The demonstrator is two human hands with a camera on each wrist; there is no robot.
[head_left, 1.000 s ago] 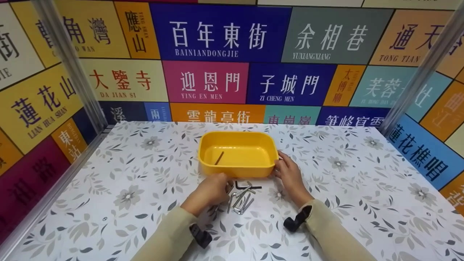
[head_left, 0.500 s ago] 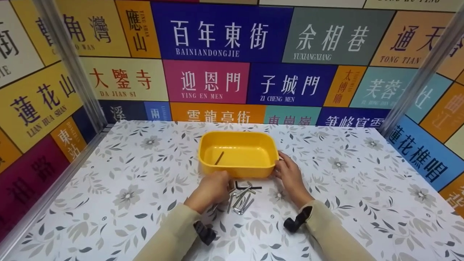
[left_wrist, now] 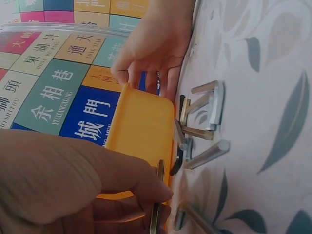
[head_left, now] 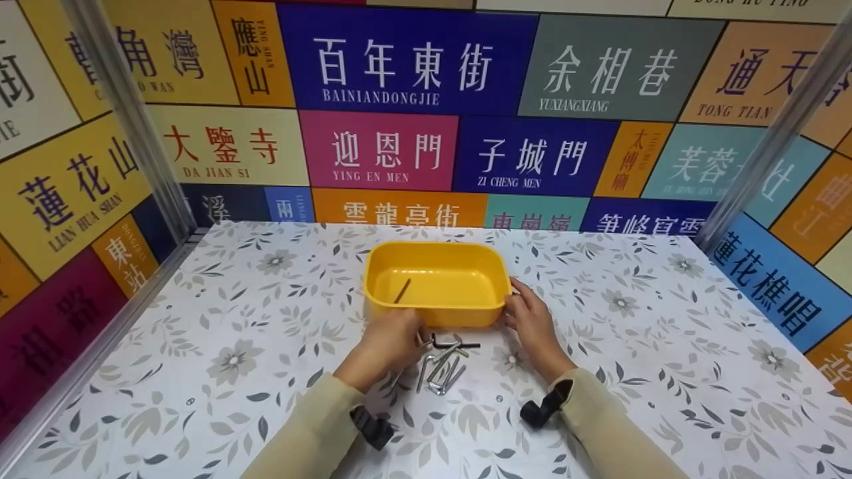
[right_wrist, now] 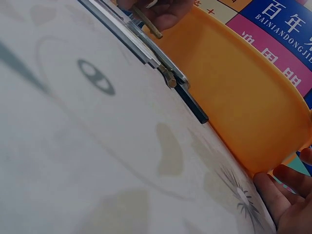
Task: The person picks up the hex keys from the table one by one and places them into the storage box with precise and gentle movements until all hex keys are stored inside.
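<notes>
My left hand (head_left: pixel 393 336) pinches a brass-coloured hex key (left_wrist: pixel 156 212) between thumb and fingers, close in front of the yellow box (head_left: pixel 436 317). In the head view that key is mostly hidden by the hand. The fingers of my right hand (head_left: pixel 532 322) rest against the box's right end, lightly bent. A thin brown rod (head_left: pixel 403 291) lies inside the box at the left. In front of the box, several silver and brass hex keys (head_left: pixel 440 372) lie in a loose pile, with a black hex key (head_left: pixel 462 345) at its far edge.
The table (head_left: pixel 219 412) has a white cover with grey leaves and flowers. Panels with large lettering (head_left: pixel 406 60) stand behind and at both sides, joined by metal posts (head_left: pixel 143 126). Black straps (head_left: pixel 373 428) sit at both wrists.
My left hand has shifted slightly away from me, up against the box's front wall in the head view. The right hand, the box and the pile look the same.
</notes>
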